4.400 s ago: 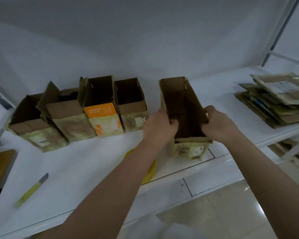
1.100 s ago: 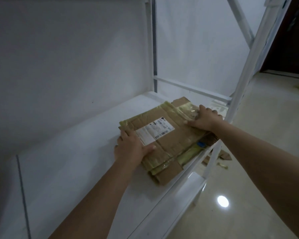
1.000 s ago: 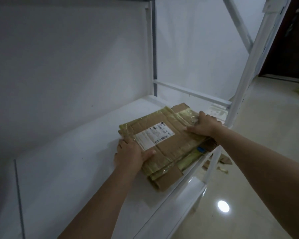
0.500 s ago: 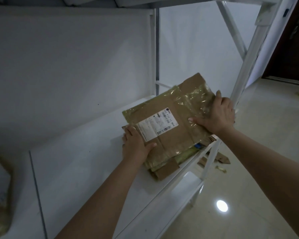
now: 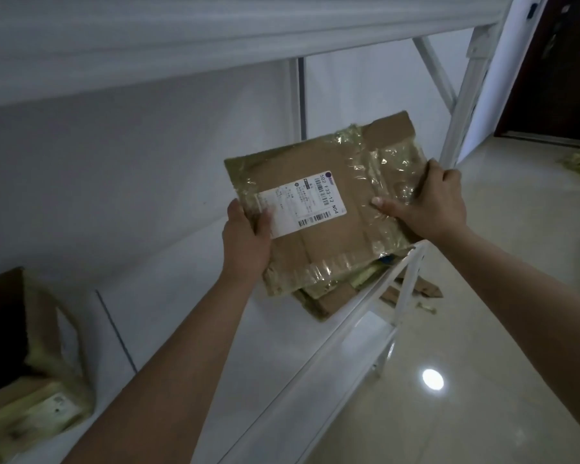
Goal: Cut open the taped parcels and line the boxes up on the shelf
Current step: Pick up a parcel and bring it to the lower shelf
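A flattened brown cardboard parcel (image 5: pixel 329 202) wrapped in shiny yellowish tape, with a white shipping label, is tilted up above the white shelf (image 5: pixel 188 316). My left hand (image 5: pixel 246 242) grips its lower left edge, thumb on the label. My right hand (image 5: pixel 431 202) holds its right edge, thumb across the taped front. Beneath it, a stack of more flattened taped parcels (image 5: pixel 329 296) lies at the shelf's right end. An opened box (image 5: pixel 24 360) stands at the far left of the shelf.
The shelf above (image 5: pixel 181 38) hangs low over the parcel. A white upright post (image 5: pixel 462 105) stands just behind my right hand. Cardboard scraps (image 5: pixel 416 293) lie on the glossy floor below, and a dark doorway (image 5: pixel 556 72) is at the far right.
Both hands have lifted the top parcel off the stack and tilted it up toward me. My view has swung left, bringing the opened box into sight.
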`<action>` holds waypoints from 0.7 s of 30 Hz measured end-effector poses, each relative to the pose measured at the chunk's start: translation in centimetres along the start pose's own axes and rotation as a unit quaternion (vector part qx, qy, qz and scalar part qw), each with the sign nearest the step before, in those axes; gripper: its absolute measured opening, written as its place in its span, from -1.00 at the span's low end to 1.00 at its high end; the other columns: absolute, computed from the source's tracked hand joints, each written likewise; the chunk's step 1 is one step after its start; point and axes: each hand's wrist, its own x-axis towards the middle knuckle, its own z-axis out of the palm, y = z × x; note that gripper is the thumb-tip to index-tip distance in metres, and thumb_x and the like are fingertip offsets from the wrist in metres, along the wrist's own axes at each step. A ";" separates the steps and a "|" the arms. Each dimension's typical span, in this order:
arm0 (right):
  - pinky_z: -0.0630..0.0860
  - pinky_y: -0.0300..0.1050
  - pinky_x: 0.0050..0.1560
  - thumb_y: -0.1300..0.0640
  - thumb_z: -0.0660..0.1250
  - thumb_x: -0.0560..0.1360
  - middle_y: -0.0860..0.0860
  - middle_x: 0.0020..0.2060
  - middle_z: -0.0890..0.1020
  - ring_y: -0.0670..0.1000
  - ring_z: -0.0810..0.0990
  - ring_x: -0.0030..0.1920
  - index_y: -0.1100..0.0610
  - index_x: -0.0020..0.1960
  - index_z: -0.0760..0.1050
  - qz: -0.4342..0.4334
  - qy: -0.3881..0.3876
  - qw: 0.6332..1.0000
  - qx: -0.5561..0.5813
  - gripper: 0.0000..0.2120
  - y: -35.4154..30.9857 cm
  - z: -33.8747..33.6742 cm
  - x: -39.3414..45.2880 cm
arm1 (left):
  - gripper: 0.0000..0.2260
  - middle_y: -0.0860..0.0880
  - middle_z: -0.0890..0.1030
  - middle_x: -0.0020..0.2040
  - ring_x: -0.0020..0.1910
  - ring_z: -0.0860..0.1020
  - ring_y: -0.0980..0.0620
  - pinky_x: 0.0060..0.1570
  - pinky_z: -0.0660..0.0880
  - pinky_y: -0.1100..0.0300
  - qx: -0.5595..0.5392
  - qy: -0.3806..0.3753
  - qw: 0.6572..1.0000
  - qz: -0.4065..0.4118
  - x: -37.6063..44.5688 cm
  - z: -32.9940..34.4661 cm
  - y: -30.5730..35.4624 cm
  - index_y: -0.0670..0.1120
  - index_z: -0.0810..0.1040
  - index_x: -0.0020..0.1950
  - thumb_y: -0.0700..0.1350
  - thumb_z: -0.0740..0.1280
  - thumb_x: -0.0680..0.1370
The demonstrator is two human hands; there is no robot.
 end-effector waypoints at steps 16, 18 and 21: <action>0.37 -0.62 -0.13 -0.41 0.44 0.16 -0.34 -0.04 0.48 -0.43 0.49 -0.08 0.06 0.40 0.31 0.057 -0.080 0.967 0.235 -0.04 -8.7 2.2 -29.0 | -0.64 0.22 0.52 0.00 -0.06 0.51 0.32 -0.01 0.45 0.29 -0.042 -0.042 0.998 -0.019 -14.8 -21.6 -8.6 -0.09 0.33 0.41 -0.08 0.26 0.63; 0.52 -0.32 0.11 -0.37 0.49 0.11 -0.19 0.10 0.51 -0.18 0.55 0.11 0.08 0.46 0.24 0.071 -0.132 0.954 0.261 0.06 -10.0 1.7 -31.1 | -0.63 0.29 0.49 0.03 -0.03 0.49 0.40 0.00 0.43 0.36 -0.052 -0.037 0.998 -0.030 -16.5 -24.1 -8.7 -0.03 0.32 0.43 -0.07 0.27 0.63; 0.54 0.10 0.24 -0.26 0.54 0.11 -0.02 0.23 0.49 0.05 0.53 0.24 0.12 0.49 0.21 0.074 -0.184 0.932 0.305 0.08 -12.2 0.3 -34.3 | -0.62 0.35 0.48 0.05 -0.05 0.47 0.54 -0.14 0.41 0.59 -0.064 -0.011 0.997 -0.031 -19.6 -27.9 -8.5 0.02 0.31 0.44 -0.07 0.27 0.63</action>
